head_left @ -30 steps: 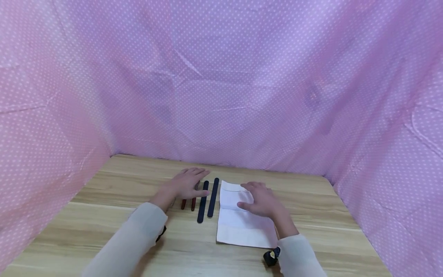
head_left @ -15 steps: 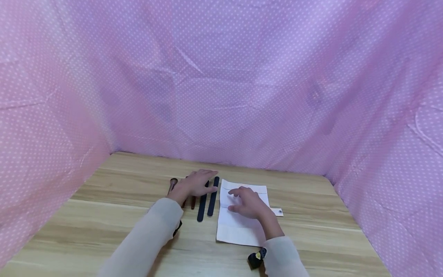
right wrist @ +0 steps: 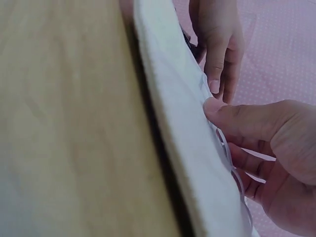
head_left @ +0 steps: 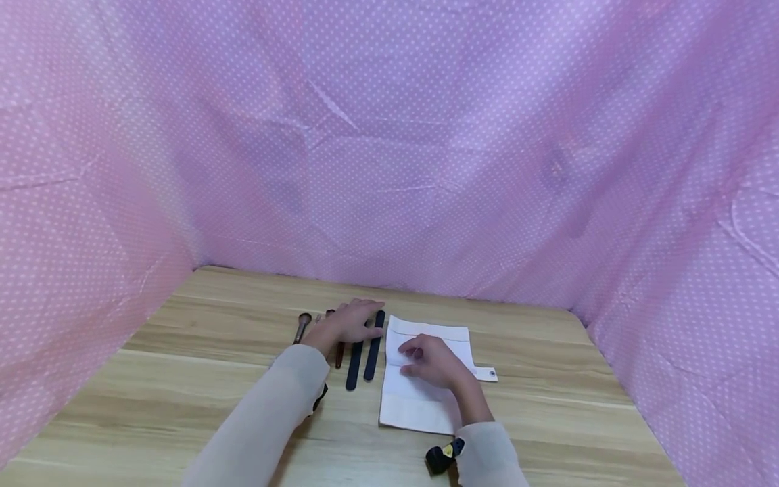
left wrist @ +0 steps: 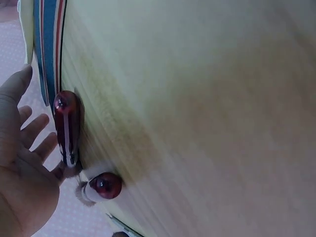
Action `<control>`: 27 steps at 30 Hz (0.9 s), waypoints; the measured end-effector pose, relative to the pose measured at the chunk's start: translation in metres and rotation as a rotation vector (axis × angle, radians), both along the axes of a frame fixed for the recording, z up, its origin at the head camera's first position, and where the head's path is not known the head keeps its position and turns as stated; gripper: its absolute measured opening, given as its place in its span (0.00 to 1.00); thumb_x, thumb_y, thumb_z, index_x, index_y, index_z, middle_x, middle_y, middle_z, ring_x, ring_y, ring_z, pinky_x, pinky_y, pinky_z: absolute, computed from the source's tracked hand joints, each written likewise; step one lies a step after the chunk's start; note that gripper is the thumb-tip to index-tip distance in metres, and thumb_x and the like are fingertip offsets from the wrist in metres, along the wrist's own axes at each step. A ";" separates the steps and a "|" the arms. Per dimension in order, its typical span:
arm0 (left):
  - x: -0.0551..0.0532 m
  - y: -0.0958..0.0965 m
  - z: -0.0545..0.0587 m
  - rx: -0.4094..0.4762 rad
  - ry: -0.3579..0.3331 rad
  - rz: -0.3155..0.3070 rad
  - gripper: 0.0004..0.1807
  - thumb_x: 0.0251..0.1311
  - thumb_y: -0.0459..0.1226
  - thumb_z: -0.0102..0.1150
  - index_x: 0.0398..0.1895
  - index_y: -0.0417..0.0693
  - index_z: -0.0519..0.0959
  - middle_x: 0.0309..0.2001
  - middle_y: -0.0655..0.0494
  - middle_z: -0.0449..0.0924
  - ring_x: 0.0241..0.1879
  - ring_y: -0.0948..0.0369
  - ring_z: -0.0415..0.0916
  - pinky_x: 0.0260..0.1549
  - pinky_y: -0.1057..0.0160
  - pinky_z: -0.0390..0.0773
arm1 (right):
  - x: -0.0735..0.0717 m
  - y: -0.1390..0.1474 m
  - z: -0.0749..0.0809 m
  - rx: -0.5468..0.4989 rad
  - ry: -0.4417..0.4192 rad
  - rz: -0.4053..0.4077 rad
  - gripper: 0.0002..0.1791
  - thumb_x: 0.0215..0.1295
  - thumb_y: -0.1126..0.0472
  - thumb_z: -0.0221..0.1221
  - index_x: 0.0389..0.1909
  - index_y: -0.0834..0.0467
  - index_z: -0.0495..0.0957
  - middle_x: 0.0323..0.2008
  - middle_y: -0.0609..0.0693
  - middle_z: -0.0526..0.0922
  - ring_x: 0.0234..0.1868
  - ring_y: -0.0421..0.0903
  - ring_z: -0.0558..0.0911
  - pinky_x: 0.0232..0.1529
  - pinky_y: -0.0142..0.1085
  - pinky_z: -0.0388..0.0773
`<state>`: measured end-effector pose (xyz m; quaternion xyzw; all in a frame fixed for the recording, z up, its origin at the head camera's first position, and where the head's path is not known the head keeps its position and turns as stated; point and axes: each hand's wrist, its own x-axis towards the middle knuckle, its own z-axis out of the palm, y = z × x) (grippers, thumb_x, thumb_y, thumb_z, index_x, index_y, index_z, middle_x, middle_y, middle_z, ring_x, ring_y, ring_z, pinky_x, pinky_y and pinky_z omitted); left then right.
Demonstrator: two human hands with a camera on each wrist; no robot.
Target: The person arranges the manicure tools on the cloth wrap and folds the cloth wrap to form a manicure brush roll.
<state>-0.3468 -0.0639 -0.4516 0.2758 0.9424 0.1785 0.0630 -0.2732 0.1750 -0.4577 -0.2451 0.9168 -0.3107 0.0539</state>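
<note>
A white unfolded case (head_left: 414, 409) with a snap tab (head_left: 485, 374) lies flat on the table. Over its middle is my right hand (head_left: 435, 362), fingers bent and thumb apart from the index finger. In the right wrist view its thumb touches the white surface, beside a clear wavy edge (right wrist: 224, 148). My left hand (head_left: 351, 321) reaches with spread fingers above two dark nail files (head_left: 372, 362), left of the case. Beneath and beside that hand lie brushes, among them a red-handled brush (head_left: 339, 356). The left wrist view shows a striped file edge (left wrist: 48, 54) and red handle ends (left wrist: 107, 185).
A dark brush (head_left: 301, 327) lies at the left of the row. The wooden table (head_left: 560, 406) extends on both sides. Pink dotted cloth (head_left: 389, 169) encloses the table behind and at the sides.
My left hand has shifted right, from the brushes toward the files. My right hand has moved left over the case, its fingers bending more, and the snap tab has come into view.
</note>
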 end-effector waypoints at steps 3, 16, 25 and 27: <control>0.001 0.001 0.000 -0.010 -0.011 0.001 0.38 0.73 0.53 0.57 0.79 0.46 0.60 0.76 0.45 0.62 0.75 0.45 0.57 0.71 0.39 0.58 | -0.001 0.004 -0.004 -0.029 -0.010 -0.001 0.15 0.61 0.62 0.72 0.49 0.55 0.86 0.39 0.42 0.82 0.42 0.41 0.79 0.48 0.38 0.79; 0.000 0.003 0.003 -0.025 -0.063 0.037 0.39 0.71 0.54 0.58 0.79 0.49 0.61 0.77 0.47 0.61 0.75 0.46 0.56 0.71 0.41 0.57 | -0.002 0.009 -0.011 -0.107 -0.027 0.012 0.10 0.59 0.64 0.73 0.41 0.52 0.89 0.33 0.40 0.83 0.36 0.38 0.79 0.40 0.32 0.78; -0.003 0.008 0.004 -0.081 -0.112 0.067 0.37 0.71 0.55 0.59 0.79 0.55 0.63 0.77 0.50 0.59 0.74 0.47 0.55 0.71 0.39 0.55 | -0.004 0.010 -0.012 -0.112 -0.059 0.009 0.08 0.60 0.63 0.73 0.40 0.51 0.89 0.32 0.39 0.83 0.36 0.38 0.78 0.39 0.31 0.76; -0.004 0.010 0.006 -0.079 -0.112 0.063 0.36 0.71 0.54 0.60 0.78 0.55 0.64 0.76 0.49 0.59 0.74 0.46 0.55 0.71 0.39 0.55 | -0.004 0.010 -0.012 -0.104 -0.057 0.001 0.08 0.60 0.63 0.73 0.39 0.50 0.89 0.32 0.38 0.82 0.36 0.38 0.77 0.39 0.31 0.76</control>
